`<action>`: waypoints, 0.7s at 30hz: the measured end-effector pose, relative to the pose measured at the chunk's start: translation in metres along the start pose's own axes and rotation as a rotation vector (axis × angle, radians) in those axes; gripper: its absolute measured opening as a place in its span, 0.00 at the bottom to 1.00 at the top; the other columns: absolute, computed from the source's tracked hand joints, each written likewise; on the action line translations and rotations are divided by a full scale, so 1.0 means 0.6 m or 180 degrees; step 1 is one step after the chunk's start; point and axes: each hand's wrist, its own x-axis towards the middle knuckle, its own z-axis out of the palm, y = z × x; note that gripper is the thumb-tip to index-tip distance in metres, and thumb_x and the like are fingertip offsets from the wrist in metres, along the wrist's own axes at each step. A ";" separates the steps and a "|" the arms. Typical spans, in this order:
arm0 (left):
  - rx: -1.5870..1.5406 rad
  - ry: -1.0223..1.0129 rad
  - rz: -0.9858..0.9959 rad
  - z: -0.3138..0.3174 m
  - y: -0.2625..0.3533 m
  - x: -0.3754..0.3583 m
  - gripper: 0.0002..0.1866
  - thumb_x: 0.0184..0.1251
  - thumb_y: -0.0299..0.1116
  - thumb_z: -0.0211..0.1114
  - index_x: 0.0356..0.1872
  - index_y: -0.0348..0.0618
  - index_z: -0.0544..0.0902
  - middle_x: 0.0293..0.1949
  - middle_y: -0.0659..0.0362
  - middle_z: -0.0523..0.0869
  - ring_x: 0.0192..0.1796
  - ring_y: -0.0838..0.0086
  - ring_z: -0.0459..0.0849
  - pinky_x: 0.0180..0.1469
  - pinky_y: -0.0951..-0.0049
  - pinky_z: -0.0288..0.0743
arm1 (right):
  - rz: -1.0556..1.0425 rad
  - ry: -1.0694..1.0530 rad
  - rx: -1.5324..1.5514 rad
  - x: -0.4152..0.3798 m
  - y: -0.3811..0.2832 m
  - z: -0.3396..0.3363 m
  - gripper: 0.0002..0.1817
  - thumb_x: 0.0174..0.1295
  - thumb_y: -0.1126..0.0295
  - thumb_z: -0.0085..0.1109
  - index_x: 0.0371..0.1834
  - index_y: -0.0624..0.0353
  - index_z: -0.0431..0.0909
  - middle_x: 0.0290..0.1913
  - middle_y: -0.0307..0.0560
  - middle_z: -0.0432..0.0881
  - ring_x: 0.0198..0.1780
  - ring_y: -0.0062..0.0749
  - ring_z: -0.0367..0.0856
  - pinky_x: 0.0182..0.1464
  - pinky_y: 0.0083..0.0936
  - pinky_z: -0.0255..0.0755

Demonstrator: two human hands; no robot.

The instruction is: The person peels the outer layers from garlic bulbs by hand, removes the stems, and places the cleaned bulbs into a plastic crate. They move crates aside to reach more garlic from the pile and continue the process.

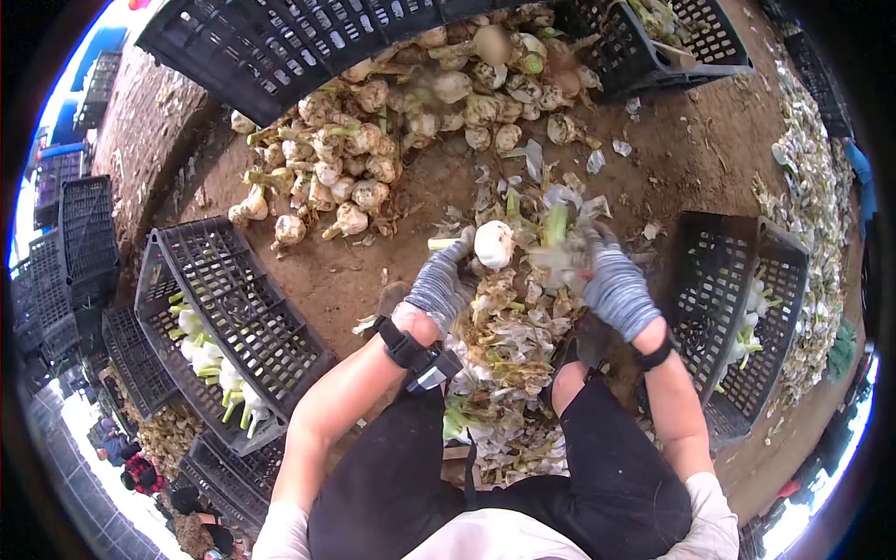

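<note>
Left hand (446,280): gloved in grey, fingers wrapped round a white garlic bulb (494,244), held above the lap.
Right hand (611,285): gloved in grey, blurred; grip closed on the bulb's green stalk (555,227) and loose skins just right of the bulb.
Left crate (233,317): black slatted plastic, tilted on the dirt; cleaned white bulbs with green stems (219,369) lie along its lower side.
Right crate (737,308): black, tipped on its side; a few white bulbs (751,313) inside near the far wall.
Top crate (280,42): black, tipped over the unpeeled garlic heap (392,131), which spills onto the ground.
Peelings (509,355): thick pile of skins and stalk scraps between the knees.
Edges: crates close in left and right; stacked crates (75,243) at far left.
Open room: bare dirt floor (691,149) between the heap and the right crate.
</note>
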 end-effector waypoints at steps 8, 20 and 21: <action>0.1150 -0.0486 0.1155 0.033 -0.017 -0.046 0.09 0.66 0.32 0.62 0.42 0.38 0.79 0.36 0.61 0.84 0.36 0.77 0.82 0.40 0.78 0.77 | 0.1186 -0.0524 0.3953 0.037 -0.122 0.005 0.17 0.59 0.60 0.64 0.41 0.60 0.71 0.30 0.34 0.73 0.29 0.14 0.71 0.33 0.15 0.70; 0.0723 -0.0669 0.1107 0.035 0.016 -0.087 0.11 0.65 0.34 0.64 0.43 0.40 0.79 0.37 0.63 0.83 0.39 0.80 0.80 0.40 0.79 0.75 | 0.1306 -0.0786 0.4679 0.041 -0.085 0.023 0.09 0.61 0.70 0.56 0.43 0.58 0.74 0.39 0.41 0.80 0.36 0.24 0.81 0.35 0.23 0.81; 0.0768 -0.0462 0.1339 0.055 0.027 -0.121 0.10 0.65 0.33 0.63 0.45 0.41 0.78 0.38 0.63 0.82 0.38 0.79 0.79 0.40 0.79 0.74 | 0.0338 -0.0516 0.3331 0.055 -0.042 0.067 0.07 0.62 0.66 0.57 0.36 0.58 0.76 0.36 0.42 0.81 0.31 0.23 0.81 0.30 0.22 0.79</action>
